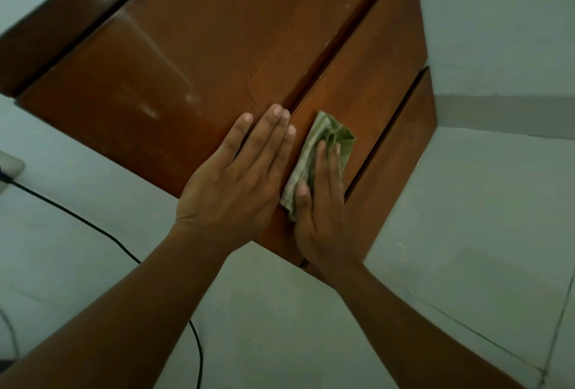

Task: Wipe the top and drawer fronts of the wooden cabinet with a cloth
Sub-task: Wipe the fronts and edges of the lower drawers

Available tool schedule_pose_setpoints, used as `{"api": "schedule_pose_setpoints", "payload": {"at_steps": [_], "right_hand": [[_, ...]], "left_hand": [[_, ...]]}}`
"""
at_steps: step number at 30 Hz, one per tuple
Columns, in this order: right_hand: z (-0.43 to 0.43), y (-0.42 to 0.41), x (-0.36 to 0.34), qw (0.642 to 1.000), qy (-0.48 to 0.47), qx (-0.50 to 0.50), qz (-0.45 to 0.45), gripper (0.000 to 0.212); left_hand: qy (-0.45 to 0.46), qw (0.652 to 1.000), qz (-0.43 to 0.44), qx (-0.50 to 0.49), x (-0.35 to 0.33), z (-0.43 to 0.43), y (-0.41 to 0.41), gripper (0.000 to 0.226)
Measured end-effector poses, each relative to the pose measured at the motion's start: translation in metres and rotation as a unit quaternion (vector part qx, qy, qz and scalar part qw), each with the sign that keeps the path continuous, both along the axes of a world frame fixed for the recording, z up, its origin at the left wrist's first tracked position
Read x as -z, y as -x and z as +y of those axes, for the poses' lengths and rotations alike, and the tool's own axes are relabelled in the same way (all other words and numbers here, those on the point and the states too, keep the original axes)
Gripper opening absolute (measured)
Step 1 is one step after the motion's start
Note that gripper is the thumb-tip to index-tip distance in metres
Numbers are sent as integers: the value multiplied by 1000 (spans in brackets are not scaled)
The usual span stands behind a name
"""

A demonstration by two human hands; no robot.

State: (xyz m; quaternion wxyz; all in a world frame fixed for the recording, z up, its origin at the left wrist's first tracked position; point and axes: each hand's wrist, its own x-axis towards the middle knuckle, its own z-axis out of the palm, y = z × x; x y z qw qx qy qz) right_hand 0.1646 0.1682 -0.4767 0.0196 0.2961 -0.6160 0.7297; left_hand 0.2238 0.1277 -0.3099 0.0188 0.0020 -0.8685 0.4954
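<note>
The wooden cabinet (199,55) fills the upper middle of the head view, seen from above, its glossy top toward the left. Two drawer fronts run down the right side, the upper drawer front (370,77) and a lower drawer front (401,167). My left hand (236,183) lies flat, fingers together, on the near corner of the cabinet top. My right hand (323,202) presses a crumpled green cloth (326,136) against the upper drawer front, close beside my left hand. Part of the cloth is hidden under my right palm.
A black cable (93,230) runs across the pale floor from a white wall socket (9,167) at the left edge and passes under my left forearm. Pale walls flank the cabinet. Tiled floor (466,233) lies to the right.
</note>
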Motion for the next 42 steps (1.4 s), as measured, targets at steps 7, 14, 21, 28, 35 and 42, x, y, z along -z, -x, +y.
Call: {"api": "schedule_pose_setpoints", "payload": {"at_steps": [7, 14, 21, 28, 35, 42], "right_hand": [[-15, 44, 17, 997, 38, 61, 26, 55], [3, 121, 13, 976, -6, 151, -157, 44], [24, 93, -23, 991, 11, 75, -106, 43], [17, 61, -18, 991, 4, 27, 128, 43], [25, 76, -1, 983, -39, 5, 178, 44], [22, 72, 1, 981, -36, 30, 188, 45]], "left_hand": [[-10, 1000, -2, -11, 0, 0, -2, 62], [-35, 998, -6, -55, 17, 9, -9, 62], [-227, 966, -2, -122, 121, 43, -54, 69], [-400, 877, 44, -264, 189, 78, -63, 73], [-463, 827, 166, -273, 214, 81, -55, 80], [-474, 802, 261, -253, 216, 82, -36, 94]]}}
